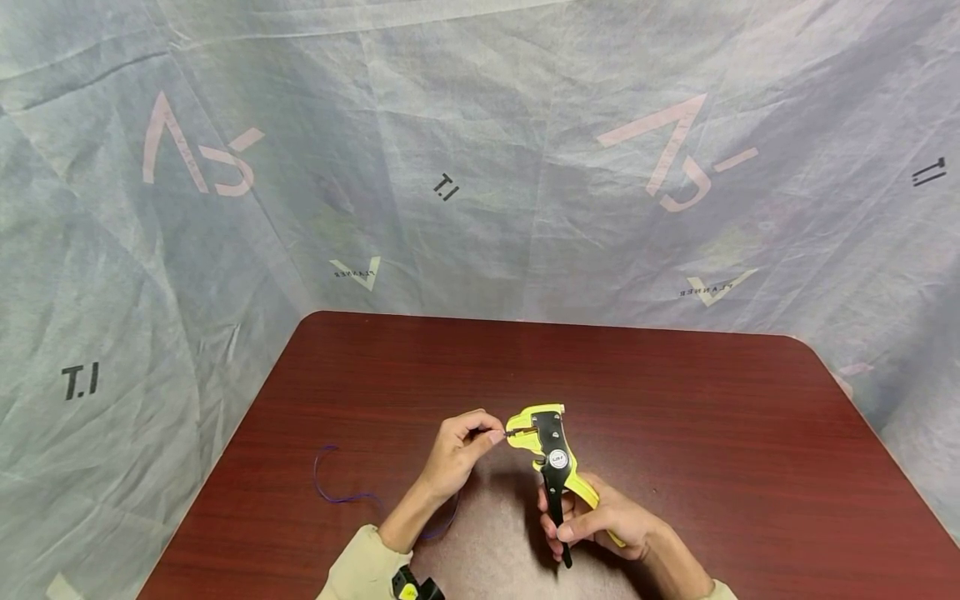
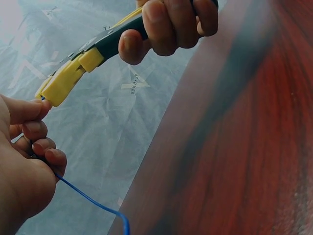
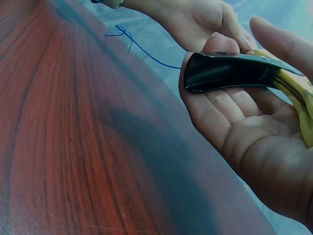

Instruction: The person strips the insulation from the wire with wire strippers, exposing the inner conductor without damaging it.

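Note:
My left hand (image 1: 453, 454) pinches a thin blue wire (image 2: 90, 198) between thumb and forefinger, close to its end. That end sits at the mouth of a yellow and black wire stripper (image 1: 556, 442). My right hand (image 1: 600, 521) grips the stripper by its handles, which stand apart, with fingers curled round the black handle (image 3: 230, 73). In the left wrist view the fingertips of the left hand lie right at the stripper's yellow nose (image 2: 61, 88). The rest of the wire passes through the left hand and trails down to the left.
The reddish-brown wooden table (image 1: 675, 400) lies beneath both hands. A loose curl of the wire rests on it left of the left forearm. Grey printed fabric (image 1: 480, 150) hangs behind the table and at its sides.

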`<state>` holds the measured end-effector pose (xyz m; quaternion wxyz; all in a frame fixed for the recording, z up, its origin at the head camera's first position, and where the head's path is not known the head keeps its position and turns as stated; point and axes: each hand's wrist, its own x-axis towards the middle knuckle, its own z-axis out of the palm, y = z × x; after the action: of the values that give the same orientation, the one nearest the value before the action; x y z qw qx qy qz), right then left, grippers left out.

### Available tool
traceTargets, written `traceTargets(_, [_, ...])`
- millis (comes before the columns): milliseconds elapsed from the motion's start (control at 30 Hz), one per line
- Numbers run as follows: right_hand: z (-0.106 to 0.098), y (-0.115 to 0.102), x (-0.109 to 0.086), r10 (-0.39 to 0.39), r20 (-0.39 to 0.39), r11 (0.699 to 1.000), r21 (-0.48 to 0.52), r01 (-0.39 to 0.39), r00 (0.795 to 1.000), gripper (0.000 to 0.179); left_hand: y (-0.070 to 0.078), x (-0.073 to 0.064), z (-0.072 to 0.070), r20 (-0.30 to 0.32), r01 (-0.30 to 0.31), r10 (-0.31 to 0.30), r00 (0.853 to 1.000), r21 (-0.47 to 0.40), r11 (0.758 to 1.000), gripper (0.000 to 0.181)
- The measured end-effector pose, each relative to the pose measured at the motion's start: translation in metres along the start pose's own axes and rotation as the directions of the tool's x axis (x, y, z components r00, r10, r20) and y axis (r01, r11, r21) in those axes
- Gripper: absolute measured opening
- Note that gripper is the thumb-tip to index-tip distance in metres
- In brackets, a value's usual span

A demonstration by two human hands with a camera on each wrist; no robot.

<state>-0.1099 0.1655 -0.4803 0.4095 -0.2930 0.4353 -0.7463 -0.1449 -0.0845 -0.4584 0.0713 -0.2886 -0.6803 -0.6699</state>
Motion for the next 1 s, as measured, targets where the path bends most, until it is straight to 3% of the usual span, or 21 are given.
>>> traceTargets(200, [0.002,0.0,0.0,0.009,-0.035,1.0,-0.021,-0.01,0.999,0.022,0.0,-0.001,0.0,-0.002,0.002,-0.002,1.0,-0.001,1.0,0.009])
traceTargets(400, [0.005,-0.001,0.0,0.015,-0.07,0.999,-0.032,-0.017,0.997,0.033,0.0,-0.001,0.001,-0.007,0.01,-0.01,1.0,-0.001,1.0,0.009])
traceTargets(633, [0.01,-0.001,-0.001,0.023,-0.074,1.0,-0.011,-0.024,0.997,0.016,-0.001,-0.001,0.002,-0.006,0.0,0.0,1.0,0.005,1.0,0.01])
traceTargets(767, [0.013,0.002,0.0,0.014,-0.076,1.0,0.002,-0.013,0.997,0.016,0.0,-0.001,0.002,-0.011,-0.002,0.002,1.0,0.009,1.0,0.01])
traceTargets(900, [0.015,0.008,0.002,-0.01,-0.115,1.0,-0.012,0.008,0.993,0.027,0.0,-0.002,0.002,-0.018,0.006,-0.006,1.0,0.009,1.0,0.009])
traceTargets(1000, [0.017,0.012,0.003,-0.017,-0.149,1.0,-0.012,0.015,0.989,0.02,0.0,-0.002,0.002,-0.02,0.018,-0.017,1.0,0.009,1.0,0.009])
